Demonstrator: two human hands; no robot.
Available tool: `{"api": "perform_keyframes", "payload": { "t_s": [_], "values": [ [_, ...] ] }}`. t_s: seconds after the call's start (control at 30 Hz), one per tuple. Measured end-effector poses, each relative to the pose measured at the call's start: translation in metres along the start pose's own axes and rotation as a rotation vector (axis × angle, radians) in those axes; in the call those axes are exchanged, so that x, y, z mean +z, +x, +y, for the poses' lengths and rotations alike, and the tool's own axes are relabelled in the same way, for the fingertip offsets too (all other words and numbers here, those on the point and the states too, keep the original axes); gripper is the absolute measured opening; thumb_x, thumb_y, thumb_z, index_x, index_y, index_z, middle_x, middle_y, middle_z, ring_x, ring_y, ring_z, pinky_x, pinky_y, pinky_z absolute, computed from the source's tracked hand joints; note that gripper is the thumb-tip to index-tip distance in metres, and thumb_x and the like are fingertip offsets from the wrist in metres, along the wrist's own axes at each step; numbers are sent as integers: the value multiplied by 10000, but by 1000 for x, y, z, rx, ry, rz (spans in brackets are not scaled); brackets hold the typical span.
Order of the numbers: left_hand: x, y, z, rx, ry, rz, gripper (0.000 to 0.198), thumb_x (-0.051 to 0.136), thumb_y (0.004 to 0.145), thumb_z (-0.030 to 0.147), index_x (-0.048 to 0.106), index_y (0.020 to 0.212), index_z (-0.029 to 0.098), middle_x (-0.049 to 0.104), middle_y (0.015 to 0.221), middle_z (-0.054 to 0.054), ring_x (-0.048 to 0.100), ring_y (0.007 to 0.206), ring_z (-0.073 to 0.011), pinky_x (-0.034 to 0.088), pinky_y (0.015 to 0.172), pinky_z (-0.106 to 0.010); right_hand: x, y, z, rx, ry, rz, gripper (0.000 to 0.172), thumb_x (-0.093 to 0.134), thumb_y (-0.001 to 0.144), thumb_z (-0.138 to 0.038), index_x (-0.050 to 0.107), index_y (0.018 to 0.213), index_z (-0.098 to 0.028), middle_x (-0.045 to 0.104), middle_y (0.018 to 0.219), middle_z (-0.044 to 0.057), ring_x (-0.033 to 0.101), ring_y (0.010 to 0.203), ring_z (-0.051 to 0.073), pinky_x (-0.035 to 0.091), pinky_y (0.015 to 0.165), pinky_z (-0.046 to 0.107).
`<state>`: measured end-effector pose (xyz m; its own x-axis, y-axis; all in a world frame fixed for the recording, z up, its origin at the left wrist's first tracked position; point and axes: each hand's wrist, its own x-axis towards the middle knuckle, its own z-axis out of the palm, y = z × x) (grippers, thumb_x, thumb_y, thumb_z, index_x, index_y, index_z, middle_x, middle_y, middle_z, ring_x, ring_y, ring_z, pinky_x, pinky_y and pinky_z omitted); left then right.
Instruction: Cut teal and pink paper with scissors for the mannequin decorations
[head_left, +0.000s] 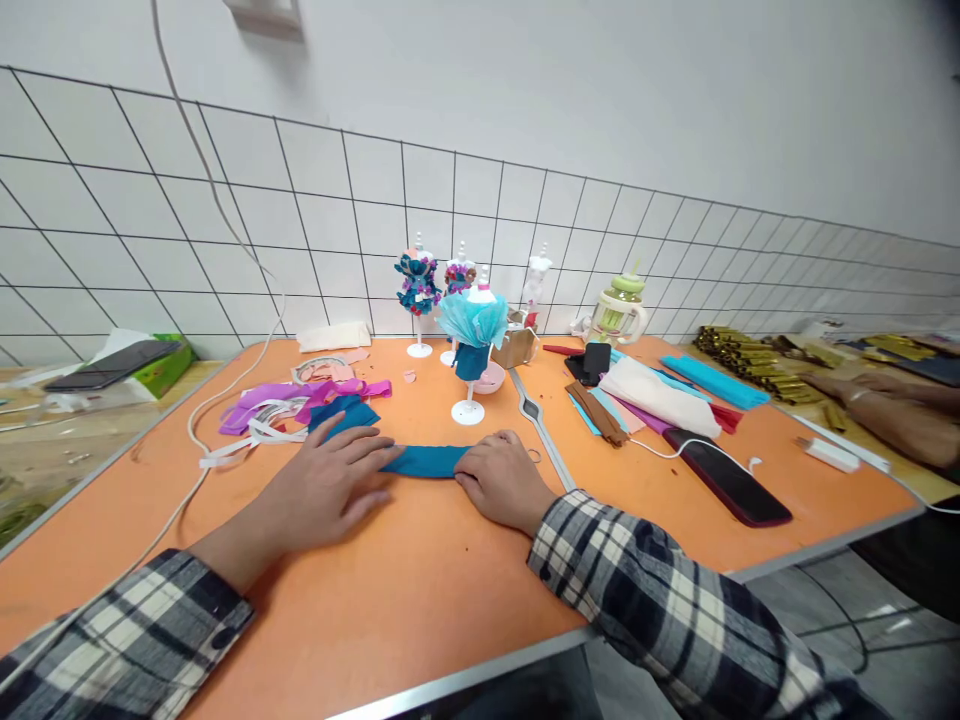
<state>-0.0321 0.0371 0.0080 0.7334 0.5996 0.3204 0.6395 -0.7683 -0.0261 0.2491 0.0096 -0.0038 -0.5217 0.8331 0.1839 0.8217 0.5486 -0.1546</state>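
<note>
A strip of teal felt (425, 461) lies flat on the orange table (390, 590) in front of me. My left hand (326, 488) rests on its left end with fingers stretched out flat. My right hand (501, 479) presses down on its right end with fingers curled. Just behind the strip stands a small white mannequin (472, 345) dressed in light blue tulle and a teal skirt.
Purple, pink and blue fabric scraps (300, 402) and a white cable (202, 440) lie at left. More dressed mannequins (418, 285) stand at the back. A phone (726, 476), folded fabrics (660, 395) and a green cup (619, 312) sit on the right table. Another person's arm (892, 410) rests far right.
</note>
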Motion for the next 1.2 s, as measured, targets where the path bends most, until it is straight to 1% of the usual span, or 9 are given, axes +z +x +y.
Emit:
{"api": "perform_keyframes", "payload": {
  "t_s": [0.1,0.2,0.3,0.5,0.67,0.8,0.97,1.1,1.2],
  "values": [
    [6,6,23,51,-72,-80,498,505,993,520,637,1402,269,678,1419,-98,576,1353,-331,242,1236,-572,1,-1,-4,-28,-40,6,252,492,1019,-270,728,978,-192,762,1033,80,610,1000,241,305,918,424],
    [15,5,48,72,-185,-280,742,461,986,615,399,1576,171,403,1626,-165,394,1495,-337,297,1226,-540,2,-6,-8,-90,-73,-8,284,462,1028,-279,727,1035,-177,752,1091,107,604,1041,260,303,964,454],
    [17,-3,59,28,-237,-354,807,435,984,644,231,1633,212,286,1666,-157,299,1531,-353,230,1233,-612,3,-12,-8,-161,-92,-25,322,463,1031,-321,700,1181,-162,722,1216,123,584,1100,271,292,1026,475],
    [11,-14,33,-62,-218,-351,814,449,974,659,241,1630,224,274,1663,-155,274,1536,-355,255,1231,-578,4,-16,-1,-225,-121,-19,360,434,1052,-329,681,1252,-161,693,1309,104,566,1129,271,284,1078,487],
    [12,-28,9,-154,-186,-377,781,443,986,638,201,1632,272,246,1673,-119,252,1544,-363,113,1239,-641,6,-15,4,-239,-106,3,329,454,1049,-308,679,1243,-166,703,1292,92,572,1126,265,287,1060,479],
    [12,-31,-2,-226,-180,-342,742,467,976,632,307,1611,282,326,1660,-117,278,1536,-395,94,1214,-688,10,-13,7,-249,-55,51,257,548,1011,-300,709,1169,-175,735,1216,91,593,1091,259,286,1042,478],
    [10,-12,-1,-206,-136,-68,520,635,876,623,716,1293,322,703,1381,-102,577,1323,-394,127,1210,-645,13,-5,5,-163,55,136,173,632,959,-292,740,867,-191,782,943,49,655,901,216,255,1053,480],
    [10,-3,9,-141,-196,15,433,728,820,580,773,1158,314,784,1203,-83,646,1203,-355,239,1177,-562,9,-1,3,-135,122,203,145,602,947,-207,726,871,-193,782,905,8,678,879,174,306,989,421],
    [11,-4,13,-151,-235,40,226,657,906,443,799,1007,300,816,1053,-48,693,1089,-299,243,1162,-544,4,-3,6,-115,177,249,130,603,939,-212,720,888,-188,781,917,6,686,886,162,354,913,375]
  ]
}}
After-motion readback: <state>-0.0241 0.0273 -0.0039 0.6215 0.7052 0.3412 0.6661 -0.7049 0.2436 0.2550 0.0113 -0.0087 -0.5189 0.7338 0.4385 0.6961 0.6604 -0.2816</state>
